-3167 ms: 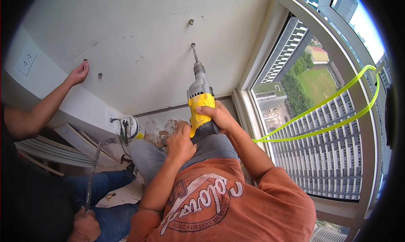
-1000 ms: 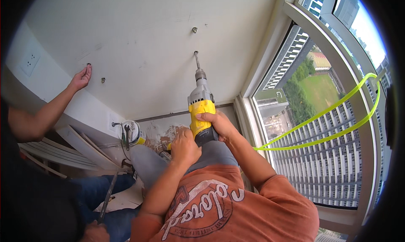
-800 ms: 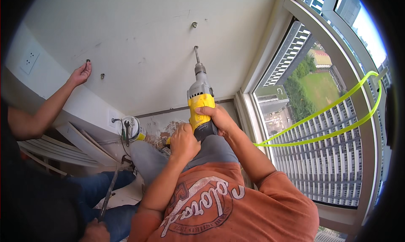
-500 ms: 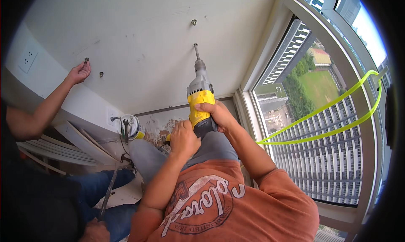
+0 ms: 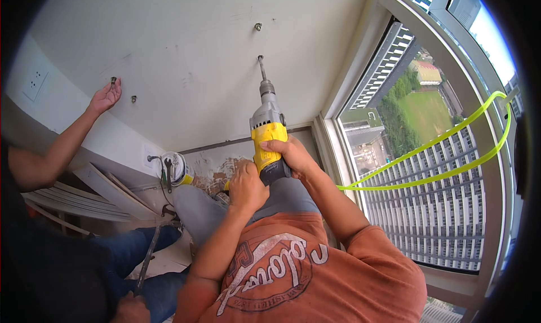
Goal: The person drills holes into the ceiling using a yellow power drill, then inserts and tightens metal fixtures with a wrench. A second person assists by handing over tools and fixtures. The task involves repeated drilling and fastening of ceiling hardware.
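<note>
A yellow and grey power drill [image 5: 268, 132] points away from me, and the tip of its long bit [image 5: 262, 69] meets the pale wall [image 5: 197, 47]. My right hand [image 5: 291, 156] is wrapped over the drill's yellow body from the right, thumb on top. At the rear left of the drill, my left hand [image 5: 248, 189] is closed round its grip, which the fingers mostly hide. Above the bit, a metal anchor bolt [image 5: 258, 27] sticks out of the wall. Another bolt [image 5: 133, 99] protrudes farther left.
To the left, a co-worker's hand [image 5: 106, 96] fingers a third bolt [image 5: 113, 80]; their other hand [image 5: 131, 309] holds a long metal bar [image 5: 149, 255]. A white bucket [image 5: 179, 168] with wrenches stands by the low ledge. At right are a window [image 5: 479, 171] and a lime-green strap [image 5: 445, 179].
The whole view has shifted very slightly. Both my hands keep their hold on the drill, its bit still at the wall, and the co-worker's hand stays at the left bolt.
</note>
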A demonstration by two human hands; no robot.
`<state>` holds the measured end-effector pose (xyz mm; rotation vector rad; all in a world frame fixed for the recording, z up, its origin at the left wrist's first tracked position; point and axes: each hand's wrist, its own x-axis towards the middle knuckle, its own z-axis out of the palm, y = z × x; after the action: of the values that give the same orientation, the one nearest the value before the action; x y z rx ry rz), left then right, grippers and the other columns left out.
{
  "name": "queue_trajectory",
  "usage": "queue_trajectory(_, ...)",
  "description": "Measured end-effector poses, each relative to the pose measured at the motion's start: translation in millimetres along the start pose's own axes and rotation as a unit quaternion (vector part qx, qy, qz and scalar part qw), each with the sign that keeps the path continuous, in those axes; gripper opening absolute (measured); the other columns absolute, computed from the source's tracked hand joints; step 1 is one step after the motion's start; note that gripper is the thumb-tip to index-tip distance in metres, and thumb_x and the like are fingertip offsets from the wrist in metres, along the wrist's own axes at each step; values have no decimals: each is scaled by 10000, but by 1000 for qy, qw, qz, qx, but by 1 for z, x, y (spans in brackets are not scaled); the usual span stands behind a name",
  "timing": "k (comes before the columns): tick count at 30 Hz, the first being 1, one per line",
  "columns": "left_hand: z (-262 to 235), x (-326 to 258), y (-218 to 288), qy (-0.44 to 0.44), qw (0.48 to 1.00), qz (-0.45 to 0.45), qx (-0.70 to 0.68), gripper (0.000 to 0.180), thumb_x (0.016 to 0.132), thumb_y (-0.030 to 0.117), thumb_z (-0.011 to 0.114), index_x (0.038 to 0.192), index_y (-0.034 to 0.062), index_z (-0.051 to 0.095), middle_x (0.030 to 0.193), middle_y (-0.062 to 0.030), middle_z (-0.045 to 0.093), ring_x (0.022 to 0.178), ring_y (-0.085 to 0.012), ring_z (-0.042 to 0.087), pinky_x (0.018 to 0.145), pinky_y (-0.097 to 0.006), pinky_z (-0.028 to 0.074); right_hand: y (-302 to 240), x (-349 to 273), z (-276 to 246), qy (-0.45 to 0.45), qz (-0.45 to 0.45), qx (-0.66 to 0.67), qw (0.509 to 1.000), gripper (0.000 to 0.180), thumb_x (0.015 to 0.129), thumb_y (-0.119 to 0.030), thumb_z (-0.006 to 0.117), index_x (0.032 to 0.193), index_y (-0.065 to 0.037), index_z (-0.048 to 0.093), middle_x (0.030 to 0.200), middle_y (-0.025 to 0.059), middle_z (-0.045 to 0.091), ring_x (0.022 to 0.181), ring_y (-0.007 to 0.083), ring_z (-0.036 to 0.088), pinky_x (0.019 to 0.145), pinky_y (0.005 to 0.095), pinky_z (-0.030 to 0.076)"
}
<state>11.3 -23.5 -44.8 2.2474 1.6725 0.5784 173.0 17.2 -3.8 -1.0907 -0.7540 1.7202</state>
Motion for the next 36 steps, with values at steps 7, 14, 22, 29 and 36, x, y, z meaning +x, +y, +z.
queue_trajectory(7, 1, -1, 1, -11, 1000, 8, 9, 471, 654, 143, 801, 986, -2, 501, 973, -211, 596, 962, -399, 593, 828, -472, 486, 9, 11, -9, 5, -13, 0, 1000, 409, 769, -199, 747, 1064, 57, 626, 911, 146, 674, 761, 224, 673, 691, 342, 550)
queue_trajectory(14, 2, -3, 0, -2, 1000, 23, -10, 462, 647, 126, 796, 974, 1, 495, 970, -211, 589, 943, -399, 594, 805, -479, 489, 5, -2, 1, 5, -26, -4, 1000, 370, 785, -186, 724, 1055, 47, 624, 897, 124, 670, 749, 211, 663, 672, 332, 542)
queue_trajectory(22, 0, -6, -2, -13, 1000, 3, -11, 453, 675, 150, 796, 980, 9, 492, 962, -216, 605, 941, -413, 602, 807, -502, 483, 2, -5, 6, 12, -18, -7, 1000, 362, 773, -156, 730, 1052, 50, 625, 907, 132, 672, 765, 226, 672, 696, 341, 553)
queue_trajectory(29, 0, -5, -1, -25, 1000, 6, -13, 426, 701, 141, 765, 1004, 8, 497, 962, -217, 614, 936, -423, 609, 798, -519, 481, 10, -1, 1, 15, -26, 4, 1000, 367, 777, -151, 725, 1053, 65, 619, 918, 154, 668, 770, 236, 678, 686, 347, 558)
queue_trajectory(36, 4, 11, -2, 14, 1000, 14, -8, 434, 692, 153, 775, 1004, 13, 508, 967, -216, 621, 948, -416, 614, 808, -509, 491, 2, 15, -5, -3, -10, 16, 1000, 393, 774, -178, 742, 1064, 60, 622, 905, 139, 673, 757, 229, 677, 681, 340, 556)
